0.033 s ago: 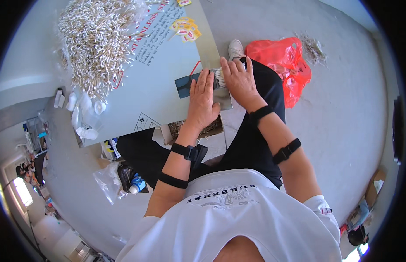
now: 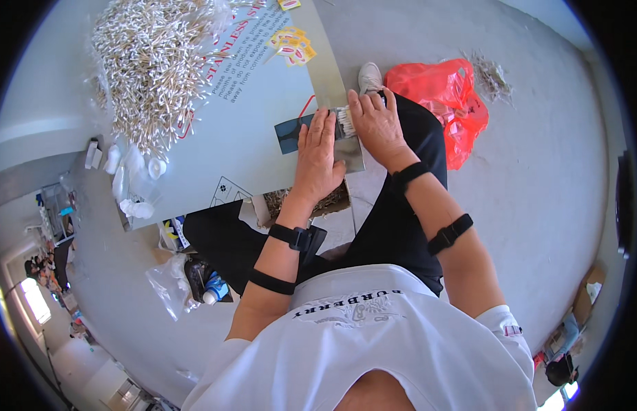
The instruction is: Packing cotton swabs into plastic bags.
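My left hand (image 2: pixel 317 159) lies flat, fingers together, on a dark card (image 2: pixel 290 133) at the tabletop's (image 2: pixel 253 147) near edge. My right hand (image 2: pixel 377 123) cups a small bundle of white sticks (image 2: pixel 346 122) just beside it. A big stick pile (image 2: pixel 151 61) fills the far left corner.

A smooth, matt grey metal sheet (image 2: pixel 264 130) under a film-like coating bears a heap of thin pale paper-like sticks (image 2: pixel 154 61), a dark glossy card (image 2: pixel 294 133) lies on it, and a shiny red plastic bag (image 2: pixel 448 96) rests on the rough grey floor (image 2: pixel 538 178).
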A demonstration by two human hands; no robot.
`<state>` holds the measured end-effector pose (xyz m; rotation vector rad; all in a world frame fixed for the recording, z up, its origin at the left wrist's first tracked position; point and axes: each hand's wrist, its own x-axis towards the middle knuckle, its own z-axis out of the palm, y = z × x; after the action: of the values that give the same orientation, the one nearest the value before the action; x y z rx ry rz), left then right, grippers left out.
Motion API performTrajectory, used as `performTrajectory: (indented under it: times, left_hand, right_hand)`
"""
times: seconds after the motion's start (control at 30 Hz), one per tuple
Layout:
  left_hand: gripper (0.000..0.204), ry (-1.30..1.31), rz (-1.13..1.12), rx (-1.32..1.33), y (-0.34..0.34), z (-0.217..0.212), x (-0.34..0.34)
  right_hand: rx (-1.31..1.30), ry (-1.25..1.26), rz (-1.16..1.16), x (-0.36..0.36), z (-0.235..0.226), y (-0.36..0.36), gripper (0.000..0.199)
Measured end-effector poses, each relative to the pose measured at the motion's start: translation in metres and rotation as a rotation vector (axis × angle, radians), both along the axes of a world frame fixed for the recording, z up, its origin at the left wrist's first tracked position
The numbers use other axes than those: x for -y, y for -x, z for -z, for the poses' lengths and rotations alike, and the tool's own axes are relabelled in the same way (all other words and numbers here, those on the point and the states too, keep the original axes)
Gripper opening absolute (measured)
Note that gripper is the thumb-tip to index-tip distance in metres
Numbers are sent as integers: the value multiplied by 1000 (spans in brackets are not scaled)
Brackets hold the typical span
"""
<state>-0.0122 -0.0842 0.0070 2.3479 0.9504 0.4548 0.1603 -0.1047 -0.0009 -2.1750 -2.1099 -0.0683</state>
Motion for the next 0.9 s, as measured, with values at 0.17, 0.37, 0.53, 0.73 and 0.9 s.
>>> performTrajectory:
  times: [0.17,0.37,0.53,0.73,0.9]
  left_hand:
    - [85,-4,-29,42,-2,-1,1]
    - [74,121,-97,359,0,0,-7]
    - [71,596,-22,672,-7,-69,-4]
    - [45,333,39,547,25,-90,-5]
    - [40,215,-151,613,43,-85,12]
  right_hand:
    - [70,-192,-35,5,11,-25,29]
    - [-610,-59,-1,30,-32,-48,41]
    - [-1522,202,-202,38,-63,-17,43]
    - [-1686,434,-283,23,-59,8,37]
    - [-1637,549,-341,3,-49,28,37]
